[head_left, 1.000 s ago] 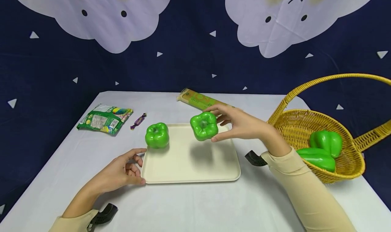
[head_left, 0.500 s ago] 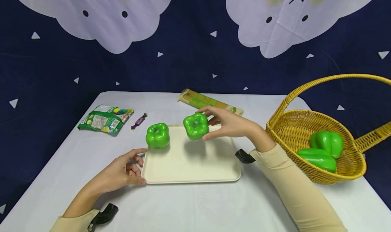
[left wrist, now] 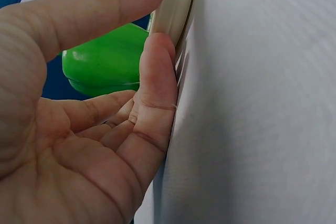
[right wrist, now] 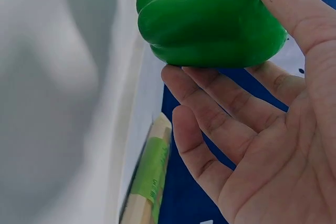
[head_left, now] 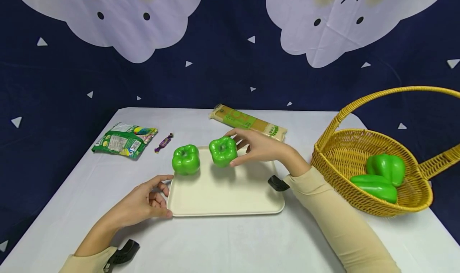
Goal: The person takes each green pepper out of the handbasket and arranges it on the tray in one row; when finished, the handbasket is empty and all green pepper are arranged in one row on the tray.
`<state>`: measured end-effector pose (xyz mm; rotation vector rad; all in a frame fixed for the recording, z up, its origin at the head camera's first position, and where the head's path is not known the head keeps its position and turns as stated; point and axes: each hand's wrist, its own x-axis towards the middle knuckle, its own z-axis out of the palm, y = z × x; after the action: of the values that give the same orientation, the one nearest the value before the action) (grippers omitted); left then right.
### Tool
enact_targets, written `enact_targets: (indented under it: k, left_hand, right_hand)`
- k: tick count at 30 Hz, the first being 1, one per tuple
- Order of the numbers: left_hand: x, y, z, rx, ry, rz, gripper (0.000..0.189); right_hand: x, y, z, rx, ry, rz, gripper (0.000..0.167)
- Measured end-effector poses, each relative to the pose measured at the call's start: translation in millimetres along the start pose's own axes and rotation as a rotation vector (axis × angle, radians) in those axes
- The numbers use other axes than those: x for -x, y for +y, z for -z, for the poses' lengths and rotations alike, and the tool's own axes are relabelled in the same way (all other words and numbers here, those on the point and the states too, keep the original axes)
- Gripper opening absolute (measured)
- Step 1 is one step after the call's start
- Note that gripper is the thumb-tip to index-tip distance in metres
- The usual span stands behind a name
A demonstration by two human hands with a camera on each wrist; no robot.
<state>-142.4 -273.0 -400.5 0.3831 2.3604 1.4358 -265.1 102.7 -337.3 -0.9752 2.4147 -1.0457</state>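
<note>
In the head view my right hand (head_left: 260, 146) grips a green bell pepper (head_left: 223, 151) between thumb and fingers, above the cream tray (head_left: 230, 197). The right wrist view shows the pepper's ribbed side (right wrist: 210, 24), with the thumb on one side and fingertips on the other. A second green bell pepper (head_left: 185, 160) sits at the tray's far left corner, just left of the held one. Spread along the tray's left edge, my left hand (head_left: 138, 203) touches it with thumb and index finger. Close up in the left wrist view, these fingertips meet the tray rim (left wrist: 176, 11).
On the right stands a yellow wicker basket (head_left: 345, 145) with a tall handle and green peppers (head_left: 385, 169) inside. Behind the tray lies a long green-and-tan packet (head_left: 248, 122). A green snack bag (head_left: 123, 140) and a purple-wrapped candy (head_left: 163, 142) lie at the left.
My right hand has carried the held bell pepper leftward over the tray, closer to the other pepper, and slightly lower in the last half second. The left hand stays at the tray edge.
</note>
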Motion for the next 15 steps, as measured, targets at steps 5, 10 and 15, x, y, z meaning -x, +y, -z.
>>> enact_targets:
  k: [5,10,15]
  left_hand:
    - [-0.9,0.4,0.6,0.005,0.001,0.004,0.102]
    - [0.2,-1.7,0.5,0.002,0.008,-0.003,0.102]
    - [-0.3,-2.2,-0.6,-0.007,0.004,-0.013,0.102]
  right_hand:
    - [-8.0,1,-5,0.023,-0.019,-0.014,0.08]
    - [-18.5,4,-10,-0.003,-0.045,-0.012,0.078]
    - [-21.8,7,-15,-0.027,-0.058,-0.03,0.076]
